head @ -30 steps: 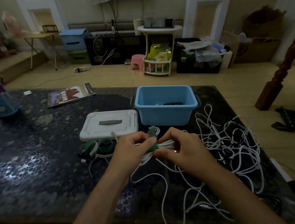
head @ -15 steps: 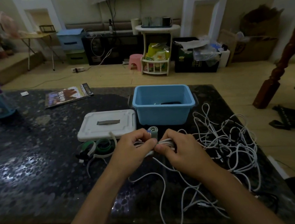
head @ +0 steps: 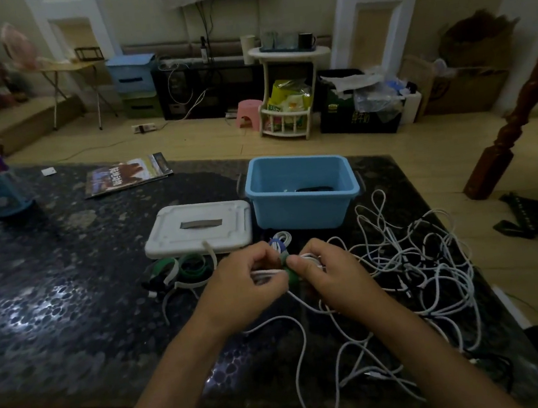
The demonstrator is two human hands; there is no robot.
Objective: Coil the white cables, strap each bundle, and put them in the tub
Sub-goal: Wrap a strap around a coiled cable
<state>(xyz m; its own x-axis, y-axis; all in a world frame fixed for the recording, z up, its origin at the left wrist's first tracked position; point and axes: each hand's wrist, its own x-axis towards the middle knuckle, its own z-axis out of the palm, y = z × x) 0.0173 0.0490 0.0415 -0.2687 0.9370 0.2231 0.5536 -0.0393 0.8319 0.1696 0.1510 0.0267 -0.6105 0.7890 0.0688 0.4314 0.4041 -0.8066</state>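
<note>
Both hands meet over the dark counter (head: 53, 295) just in front of the blue tub (head: 305, 213). The left hand (head: 243, 284) pinches one end of a small white cable bundle (head: 268, 272), and the right hand (head: 322, 275) grips the other end, its thumb and fingertips pressed onto a green strap (head: 289, 273) that circles the bundle's middle. Compared with a second ago, the free tail of the strap, which then stood up between the hands, now lies folded down against the bundle, and the hands have drawn closer together; this suggests the strap is being closed, though whether it is fully fastened cannot be told. A loose length of the same cable trails from the bundle toward the counter's near edge. The tub stands unmoved with a dark item at its bottom, its white lid (head: 196, 228) flat beside it on the left. Spare straps (head: 184, 268) lie in a heap in front of the lid. To the right a large tangle of white cables (head: 419, 270) remains uncoiled, so most of the task appears to lie ahead; the next step is probably to drop this bundle into the tub.
</note>
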